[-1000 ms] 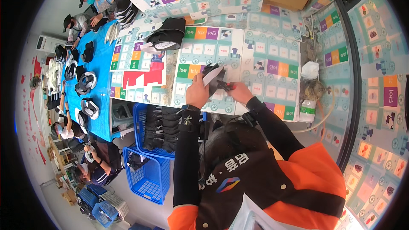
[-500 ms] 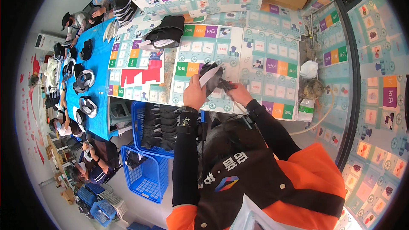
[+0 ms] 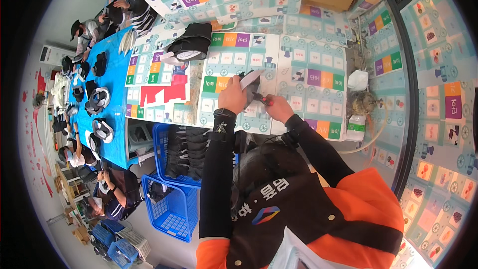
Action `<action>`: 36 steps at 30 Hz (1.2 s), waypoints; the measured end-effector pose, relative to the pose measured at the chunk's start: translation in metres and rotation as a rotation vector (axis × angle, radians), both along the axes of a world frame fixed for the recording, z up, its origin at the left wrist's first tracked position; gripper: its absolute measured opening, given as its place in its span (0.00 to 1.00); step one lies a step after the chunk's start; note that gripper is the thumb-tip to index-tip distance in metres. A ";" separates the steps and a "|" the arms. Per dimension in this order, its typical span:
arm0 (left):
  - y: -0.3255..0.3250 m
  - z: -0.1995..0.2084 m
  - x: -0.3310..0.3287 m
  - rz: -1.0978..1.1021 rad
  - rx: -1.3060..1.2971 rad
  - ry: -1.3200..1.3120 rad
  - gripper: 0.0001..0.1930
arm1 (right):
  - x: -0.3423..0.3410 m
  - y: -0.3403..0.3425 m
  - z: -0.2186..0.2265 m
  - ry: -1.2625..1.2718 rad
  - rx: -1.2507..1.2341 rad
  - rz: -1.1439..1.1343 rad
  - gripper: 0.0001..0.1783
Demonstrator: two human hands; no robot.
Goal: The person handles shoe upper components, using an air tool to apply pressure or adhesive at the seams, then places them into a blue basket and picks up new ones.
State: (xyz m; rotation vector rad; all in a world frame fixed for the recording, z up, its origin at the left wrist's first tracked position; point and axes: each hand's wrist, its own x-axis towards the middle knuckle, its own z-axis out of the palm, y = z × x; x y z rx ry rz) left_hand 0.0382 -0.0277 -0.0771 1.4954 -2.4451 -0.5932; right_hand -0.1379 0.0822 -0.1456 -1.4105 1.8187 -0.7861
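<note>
My left hand (image 3: 232,96) is closed on a black fabric piece with a white strip (image 3: 251,79), perhaps a shoe upper, just above the patterned sheets on the table. In my right hand (image 3: 280,109) is a small dark tool with red on its handle (image 3: 265,99); its tip points at the piece's right side. The tool's exact kind is too small to make out. My left fingers partly hide the piece. Beyond my hands, a stack of black pieces with pale linings (image 3: 191,44) lies on the table.
A blue table (image 3: 113,102) at left carries several black-and-white pieces. Below the worktable stand a blue basket (image 3: 160,157) of stacked black pieces and another blue basket (image 3: 172,214). A white packet (image 3: 357,80) lies at right. Several people work at far left.
My left hand and the piece have shifted slightly forward and tilted. My right hand has turned and moved slightly left, showing the tool's red part. At the far left, a co-worker lifts a dark piece.
</note>
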 end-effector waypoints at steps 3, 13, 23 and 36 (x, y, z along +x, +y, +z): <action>-0.005 -0.003 -0.007 -0.011 0.017 0.011 0.20 | -0.008 -0.003 -0.001 0.052 0.007 -0.067 0.10; -0.001 -0.005 -0.007 0.007 0.020 0.003 0.18 | -0.014 0.002 0.004 0.066 0.063 -0.095 0.12; -0.003 0.002 0.021 0.071 0.029 -0.006 0.19 | 0.011 0.005 -0.018 -0.377 0.238 0.088 0.15; 0.042 -0.013 0.314 0.904 -0.170 0.259 0.21 | -0.181 0.044 -0.117 0.582 0.064 -0.181 0.33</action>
